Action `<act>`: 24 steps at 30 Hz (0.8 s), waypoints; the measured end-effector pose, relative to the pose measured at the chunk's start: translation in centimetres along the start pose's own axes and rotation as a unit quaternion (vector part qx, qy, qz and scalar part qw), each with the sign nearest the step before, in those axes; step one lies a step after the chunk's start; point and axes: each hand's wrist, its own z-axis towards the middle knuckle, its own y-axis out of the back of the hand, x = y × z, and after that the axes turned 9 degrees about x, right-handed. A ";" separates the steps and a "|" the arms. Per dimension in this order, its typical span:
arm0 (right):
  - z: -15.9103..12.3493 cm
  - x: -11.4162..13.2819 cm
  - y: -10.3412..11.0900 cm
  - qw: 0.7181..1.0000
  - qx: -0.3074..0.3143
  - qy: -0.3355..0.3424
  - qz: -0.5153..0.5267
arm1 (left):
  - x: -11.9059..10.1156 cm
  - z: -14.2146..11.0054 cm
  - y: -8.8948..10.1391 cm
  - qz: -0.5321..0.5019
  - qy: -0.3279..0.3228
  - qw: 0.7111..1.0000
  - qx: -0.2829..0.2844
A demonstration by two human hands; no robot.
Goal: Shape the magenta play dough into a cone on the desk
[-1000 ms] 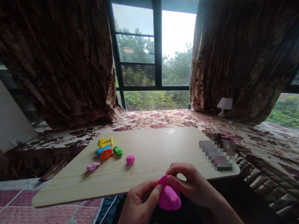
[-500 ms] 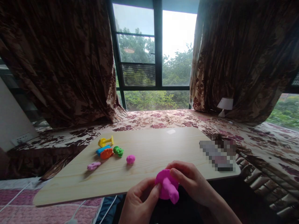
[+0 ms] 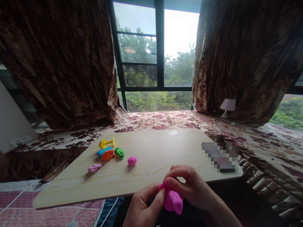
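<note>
While pinched from both sides: magenta clay-like piece (image 3: pixel 174 201), close in

Nearest: left hand (image 3: pixel 146 205), thumb and forefinger pinching the piece at its upper left rim. Right hand (image 3: pixel 193 186), thumb and forefinger pinching the top. Piece tilted, thinner at the pinch, thick rounded end pointing down and toward the body. Position: at the table's near edge in view, over dark background. Contact with the table: cannot tell.

Low at left, beside the table: pink quilted bedding (image 3: pixel 59 205), white cable (image 3: pixel 110 211) near it. On the table (image 3: pixel 156 151), ahead and left of the hands: pink ball (image 3: pixel 132 161), well apart from the fingers. Farther left: pale pink lump (image 3: pixel 94 168). Beyond, a close cluster: orange lump (image 3: pixel 107 155) against blue piece (image 3: pixel 103 153), green lump (image 3: pixel 119 153) just beside the orange, yellow stemmed piece (image 3: pixel 106 143) behind the blue. Out past the right hand: pixelated object (image 3: pixel 219 157), details hidden. Close to the far edge: small white patch (image 3: pixel 172 133), paper or glare, cannot tell.

Edges: near edge slanting behind both hands, front corners rounded. Room for moving: broad wood surface between pink ball and pixelated object, back to the white patch; narrower strip before the pale pink lump. Behind the far edge: floral-covered ledge (image 3: pixel 161 118), white-shaded lamp (image 3: pixel 228 105) at right, then left curtain (image 3: pixel 59 63), right curtain (image 3: pixel 236 56), window frame (image 3: pixel 160 47), trees outside (image 3: pixel 139 47).
</note>
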 end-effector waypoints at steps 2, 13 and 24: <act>0.1 -0.1 0.0 1.000 0.001 -0.008 0.006 | 0.0 0.0 0.1 0.004 0.006 1.000 -0.005; -0.3 -0.3 0.7 1.000 -0.029 0.003 0.010 | 0.0 0.0 -0.2 -0.044 0.004 0.999 -0.007; 0.3 0.0 0.3 1.000 0.001 0.011 0.010 | 0.8 0.0 0.1 0.011 0.006 1.000 0.025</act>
